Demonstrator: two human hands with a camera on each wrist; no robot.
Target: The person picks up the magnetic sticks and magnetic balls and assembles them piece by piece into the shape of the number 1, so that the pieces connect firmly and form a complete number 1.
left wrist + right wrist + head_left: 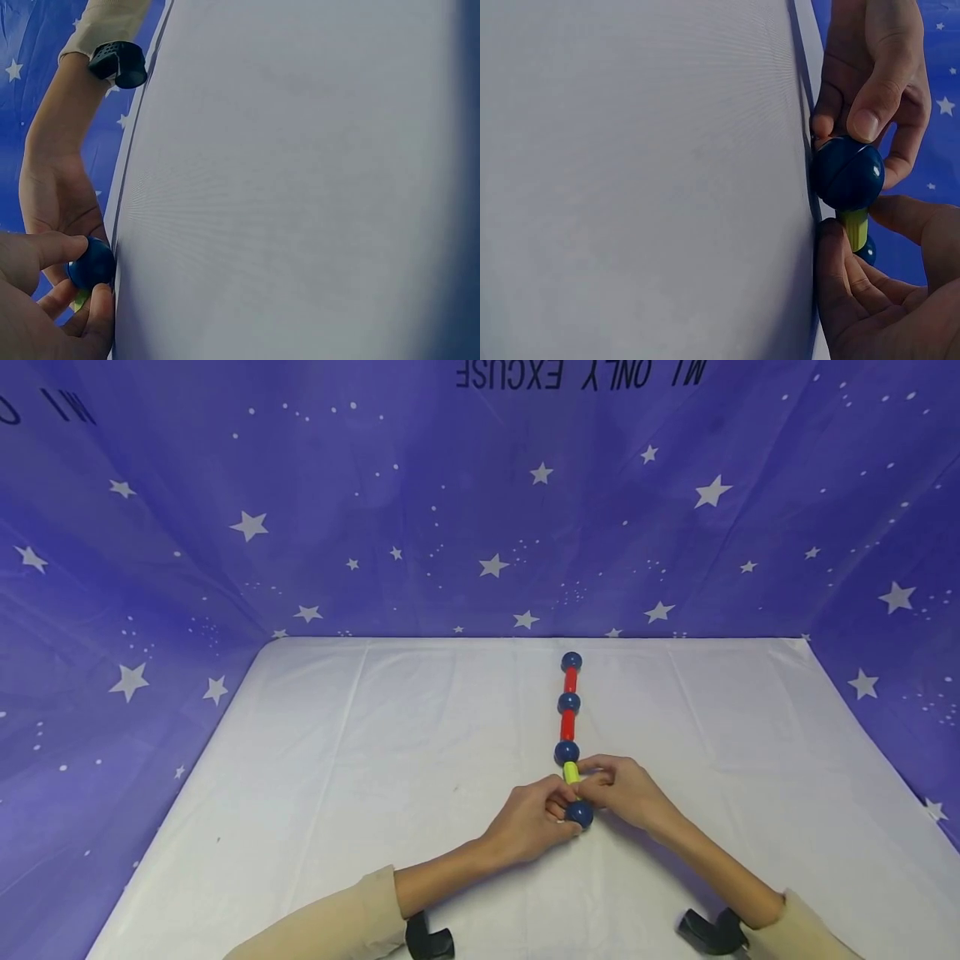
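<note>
A straight line of glossy blue balls and short rods runs from near the back edge toward the person. At its near end a blue ball (580,815) sits between the thumb and fingers of the left hand (534,822). Just beyond it, the right hand (626,793) pinches a yellow-green rod (572,772), partly covered by fingertips. That rod (855,229) meets the held ball (849,174) in the right wrist view. Farther on come another blue ball (567,752), a red rod (567,725), a middle ball (569,702), a second red rod (571,680) and the far ball (572,662).
A white cloth (390,760) covers the table. Purple-blue fabric with white stars (420,510) rises behind it and along both sides. Black devices sit at the left wrist (429,937) and right wrist (711,932), below beige sleeves.
</note>
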